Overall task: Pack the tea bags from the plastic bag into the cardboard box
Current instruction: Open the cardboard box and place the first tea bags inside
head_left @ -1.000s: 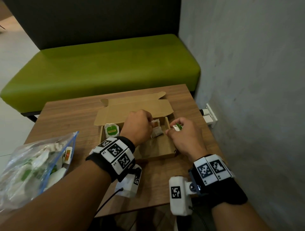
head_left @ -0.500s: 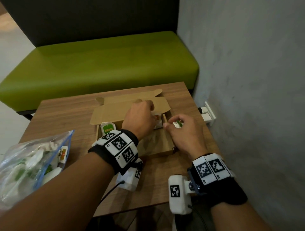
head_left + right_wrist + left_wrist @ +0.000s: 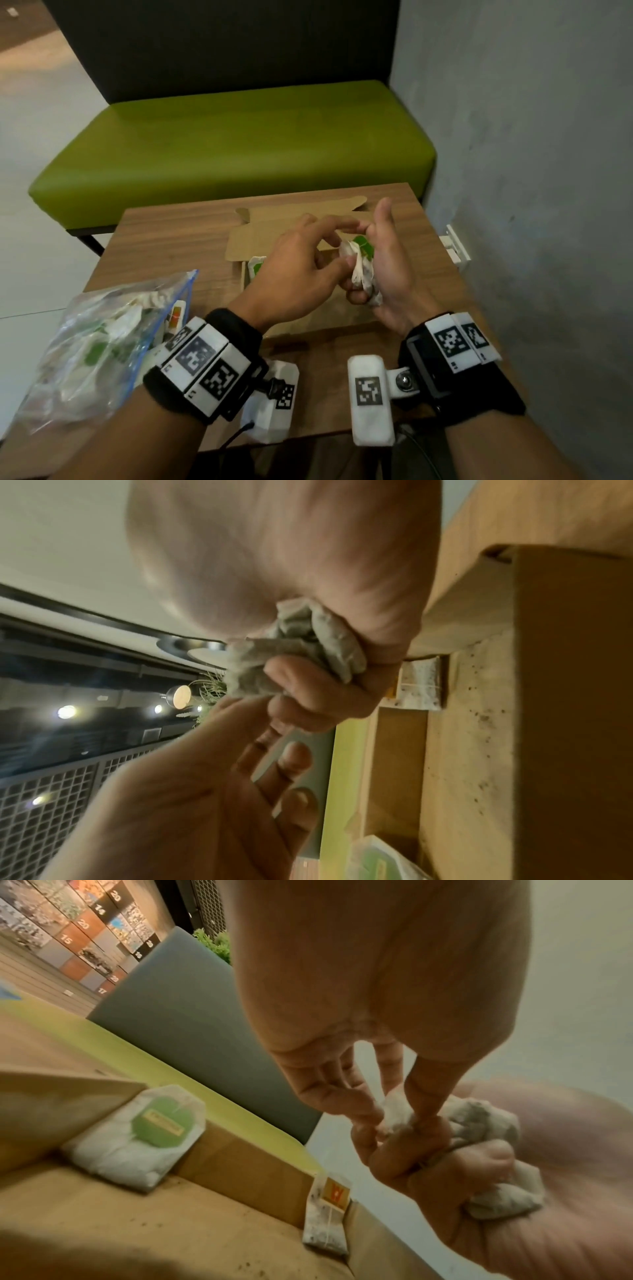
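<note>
A small wooden table point(image 3: 178, 236) with a dark grain stands in a corner, under the spot where the grip is. Straight beyond the grip a long green bench point(image 3: 233, 150) runs along the table's far edge, its dark backrest point(image 3: 219, 44) rising upright behind the cushion. To the right of the grip a rough grey wall point(image 3: 534, 137) closes that side, with a white socket point(image 3: 455, 245) low down, just beside the table edge. Left of the bench lies a pale floor point(image 3: 30, 144). From the left wrist view a wall of numbered picture panels point(image 3: 78, 926) shows far off, with a green plant point(image 3: 214, 943) behind the backrest. Round ceiling lights point(image 3: 67, 712) glow overhead.
</note>
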